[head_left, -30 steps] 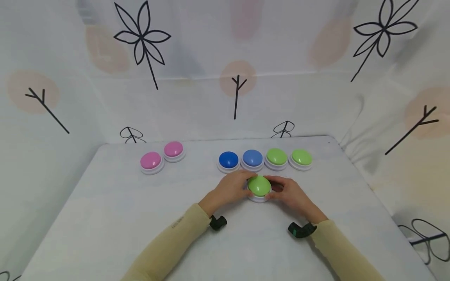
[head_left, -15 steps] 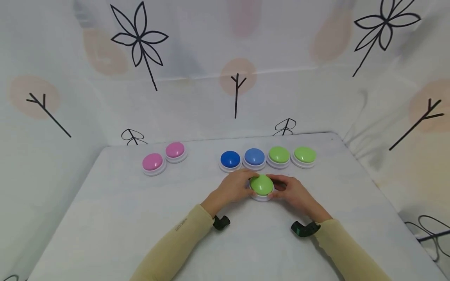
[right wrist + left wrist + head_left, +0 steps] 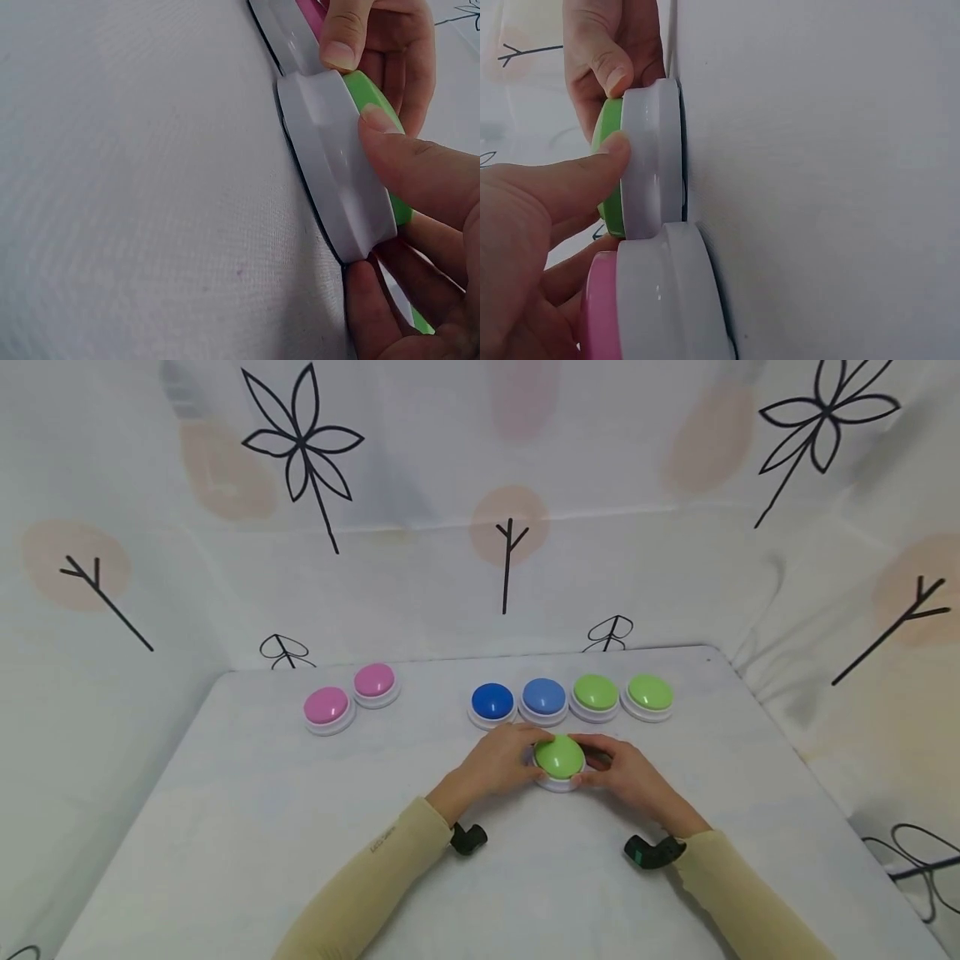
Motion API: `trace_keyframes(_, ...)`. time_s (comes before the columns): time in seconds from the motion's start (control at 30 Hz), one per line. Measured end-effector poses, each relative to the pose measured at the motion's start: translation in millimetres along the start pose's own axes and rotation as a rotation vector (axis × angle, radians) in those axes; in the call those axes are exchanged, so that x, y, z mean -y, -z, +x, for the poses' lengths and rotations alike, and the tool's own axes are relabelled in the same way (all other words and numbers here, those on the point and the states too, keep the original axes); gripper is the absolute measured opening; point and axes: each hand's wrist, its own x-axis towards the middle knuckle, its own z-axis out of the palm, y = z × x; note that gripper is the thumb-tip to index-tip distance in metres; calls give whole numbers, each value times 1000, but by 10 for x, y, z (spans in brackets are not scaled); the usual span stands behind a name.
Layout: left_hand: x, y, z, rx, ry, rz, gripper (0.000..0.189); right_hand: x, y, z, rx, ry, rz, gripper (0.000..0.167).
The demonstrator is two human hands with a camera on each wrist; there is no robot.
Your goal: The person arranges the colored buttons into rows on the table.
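Observation:
My left hand (image 3: pixel 498 760) and right hand (image 3: pixel 626 777) grip a round green push button (image 3: pixel 559 756) with a white base from either side, upright on the table. The left thumb lies along its near side in the left wrist view. In the right wrist view, the right thumb (image 3: pixel 409 154) presses its rim while the fingers curl round the side. A pink button (image 3: pixel 600 307) stands right beside the green one, close under my left fingers; in the head view the left hand hides it.
Behind the hands stands a row of a dark blue button (image 3: pixel 492 700), a light blue one (image 3: pixel 544 695) and two green ones (image 3: pixel 596 692). Two pink buttons (image 3: pixel 326 705) sit at the back left. A patterned cloth wall (image 3: pixel 420 585) rises behind the white table (image 3: pixel 247 827).
The head view has shifted slightly. Both hands keep their grip on the green button, which stays in the same place relative to the row.

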Motion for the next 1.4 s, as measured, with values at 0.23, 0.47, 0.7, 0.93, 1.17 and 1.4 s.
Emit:
trace_keyframes(0.23, 20, -46, -5, -3, -37, 21, 53, -4, 10, -24, 4, 1, -23, 71)
trace_keyframes(0.47, 44, -41, -41, -9, -50, -4, 51, -30, 1, -59, -7, 20, -9, 67)
trace_keyframes(0.7, 101, -4, -112, -22, 24, -140, 45, -13, 22, -115, -34, 9, -6, 63)
trace_keyframes(0.93, 189, 143, -192, -51, 99, -324, 40, 54, 18, -106, -110, -8, -1, 51)
trace_keyframes(1.17, 367, 339, -352, -118, 105, -426, 38, 158, -21, -50, -232, 51, 64, 37)
trace_keyframes(1.4, 617, 552, -594, -261, 144, -415, 33, 380, -86, 65, -269, 148, 137, 33)
